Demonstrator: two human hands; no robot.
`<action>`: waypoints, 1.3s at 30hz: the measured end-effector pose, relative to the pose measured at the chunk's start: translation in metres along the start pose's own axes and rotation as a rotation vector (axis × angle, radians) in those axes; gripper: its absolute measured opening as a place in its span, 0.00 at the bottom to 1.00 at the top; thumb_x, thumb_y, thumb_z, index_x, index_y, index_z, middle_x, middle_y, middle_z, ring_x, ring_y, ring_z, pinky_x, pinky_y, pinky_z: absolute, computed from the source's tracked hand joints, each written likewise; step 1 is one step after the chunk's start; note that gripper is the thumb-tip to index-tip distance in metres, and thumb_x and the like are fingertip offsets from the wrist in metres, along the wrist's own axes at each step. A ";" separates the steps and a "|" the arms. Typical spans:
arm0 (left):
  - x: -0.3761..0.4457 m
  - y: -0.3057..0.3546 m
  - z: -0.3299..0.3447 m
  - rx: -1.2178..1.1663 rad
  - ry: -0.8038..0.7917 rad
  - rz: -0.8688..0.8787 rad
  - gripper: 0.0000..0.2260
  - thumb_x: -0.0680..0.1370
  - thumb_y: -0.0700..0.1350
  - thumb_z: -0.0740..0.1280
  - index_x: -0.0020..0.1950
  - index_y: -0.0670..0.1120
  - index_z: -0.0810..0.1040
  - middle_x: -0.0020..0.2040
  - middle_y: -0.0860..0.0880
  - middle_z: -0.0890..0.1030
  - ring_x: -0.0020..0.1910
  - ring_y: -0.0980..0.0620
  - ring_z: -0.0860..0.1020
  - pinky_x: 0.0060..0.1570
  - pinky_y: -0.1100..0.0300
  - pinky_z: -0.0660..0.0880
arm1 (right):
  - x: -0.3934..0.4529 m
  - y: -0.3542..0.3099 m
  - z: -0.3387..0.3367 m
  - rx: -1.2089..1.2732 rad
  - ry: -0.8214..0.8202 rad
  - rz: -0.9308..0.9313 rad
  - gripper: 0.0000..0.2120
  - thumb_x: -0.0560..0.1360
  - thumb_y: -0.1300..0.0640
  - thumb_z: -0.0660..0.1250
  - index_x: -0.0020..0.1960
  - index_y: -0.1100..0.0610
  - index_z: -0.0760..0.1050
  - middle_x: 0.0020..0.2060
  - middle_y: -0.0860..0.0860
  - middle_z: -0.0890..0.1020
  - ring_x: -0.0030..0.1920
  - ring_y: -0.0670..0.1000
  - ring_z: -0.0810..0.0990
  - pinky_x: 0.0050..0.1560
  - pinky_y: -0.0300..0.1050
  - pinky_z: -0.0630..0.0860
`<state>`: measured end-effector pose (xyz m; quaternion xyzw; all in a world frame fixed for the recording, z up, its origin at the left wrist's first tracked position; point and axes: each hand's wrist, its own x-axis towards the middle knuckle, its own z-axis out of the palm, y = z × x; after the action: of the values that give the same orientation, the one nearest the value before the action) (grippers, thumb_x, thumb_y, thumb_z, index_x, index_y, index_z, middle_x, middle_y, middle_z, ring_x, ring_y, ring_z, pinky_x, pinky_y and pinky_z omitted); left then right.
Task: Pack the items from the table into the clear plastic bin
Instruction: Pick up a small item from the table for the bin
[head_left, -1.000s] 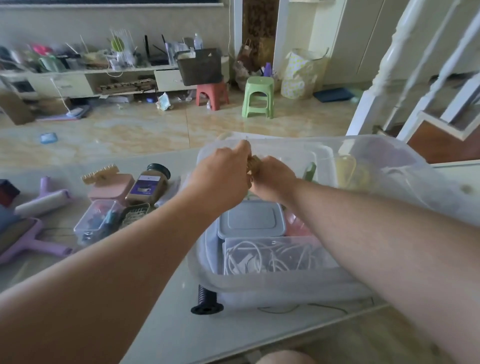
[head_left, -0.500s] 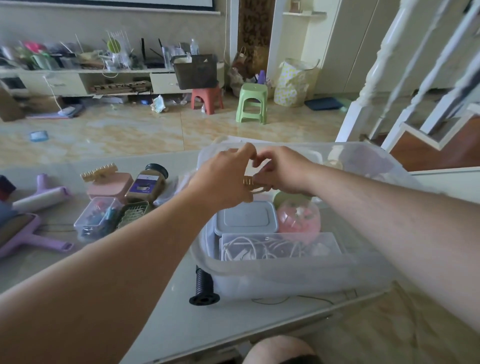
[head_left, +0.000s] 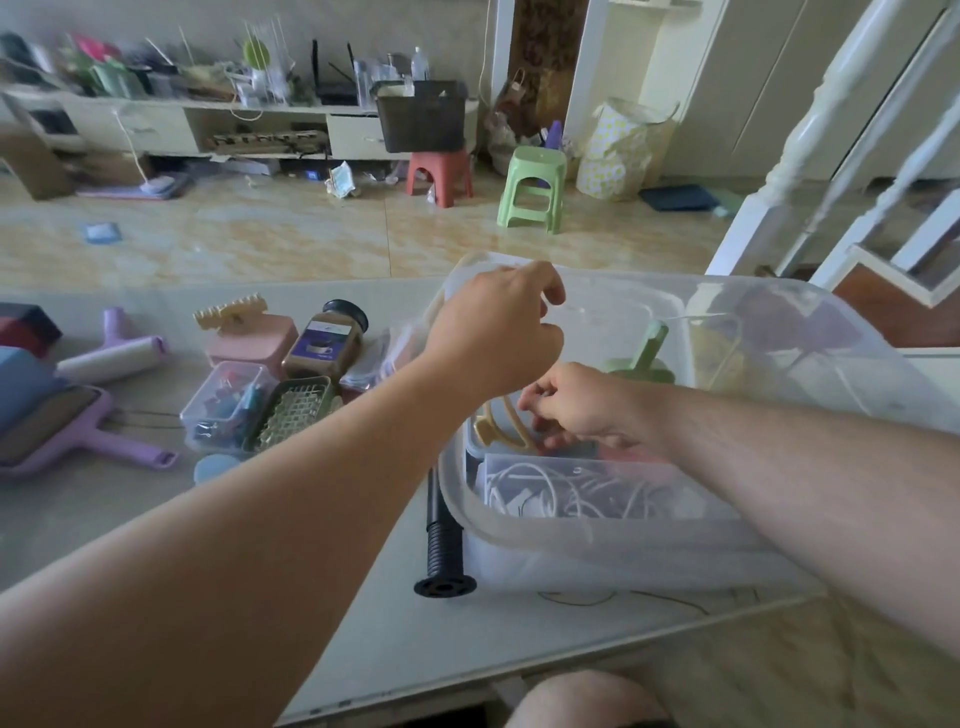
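The clear plastic bin (head_left: 566, 543) stands on the table, right of centre. My right hand (head_left: 582, 408) is down inside it, fingertips pinched on the end of a beige hair claw clip (head_left: 493, 428) that rests on a grey lidded box. My left hand (head_left: 493, 332) hovers over the bin's left rim, fingers loosely curled and holding nothing. A clear box of white cables (head_left: 571, 493) and a green scoop (head_left: 649, 348) also lie in the bin. Left of the bin sit a coffee jar (head_left: 324, 343), a pink box (head_left: 249, 340) with a second beige clip (head_left: 231, 312), and a small clear box (head_left: 223, 402).
A green mesh dish (head_left: 296, 410), a lint roller (head_left: 111, 356), a purple brush (head_left: 78, 441) and a pale blue lid (head_left: 213, 467) lie on the table's left half. A black ribbed spool (head_left: 441, 545) lies against the bin's front left corner. The table edge runs just below.
Both hands held the beige clip above the bin. My right hand has lowered it into the bin onto the grey box, and my left hand has let go and lifted away.
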<state>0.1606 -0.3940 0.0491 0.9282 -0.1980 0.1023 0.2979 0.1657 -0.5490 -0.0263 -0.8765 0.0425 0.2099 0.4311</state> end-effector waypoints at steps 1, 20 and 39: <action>0.000 0.000 0.000 -0.010 0.013 0.010 0.15 0.75 0.44 0.66 0.60 0.55 0.78 0.51 0.57 0.79 0.51 0.55 0.77 0.50 0.52 0.80 | -0.002 0.000 -0.001 0.015 0.005 0.014 0.08 0.86 0.58 0.64 0.51 0.58 0.79 0.49 0.60 0.81 0.46 0.55 0.82 0.44 0.47 0.84; -0.204 -0.210 -0.095 0.246 -0.182 -0.635 0.25 0.74 0.53 0.71 0.71 0.61 0.75 0.68 0.45 0.72 0.68 0.39 0.69 0.69 0.51 0.67 | -0.073 -0.183 0.126 -0.720 0.170 -0.625 0.15 0.77 0.56 0.65 0.62 0.49 0.80 0.58 0.52 0.76 0.60 0.56 0.75 0.58 0.51 0.75; -0.207 -0.258 -0.074 0.506 -0.474 -0.397 0.31 0.69 0.57 0.76 0.69 0.54 0.72 0.64 0.48 0.76 0.64 0.43 0.72 0.60 0.52 0.72 | -0.001 -0.146 0.221 -1.413 -0.003 -0.476 0.12 0.79 0.59 0.66 0.60 0.48 0.76 0.59 0.52 0.80 0.63 0.58 0.73 0.56 0.53 0.70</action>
<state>0.0797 -0.0945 -0.0871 0.9904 -0.0465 -0.1287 0.0200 0.1289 -0.2869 -0.0373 -0.9300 -0.2941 0.0895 -0.2014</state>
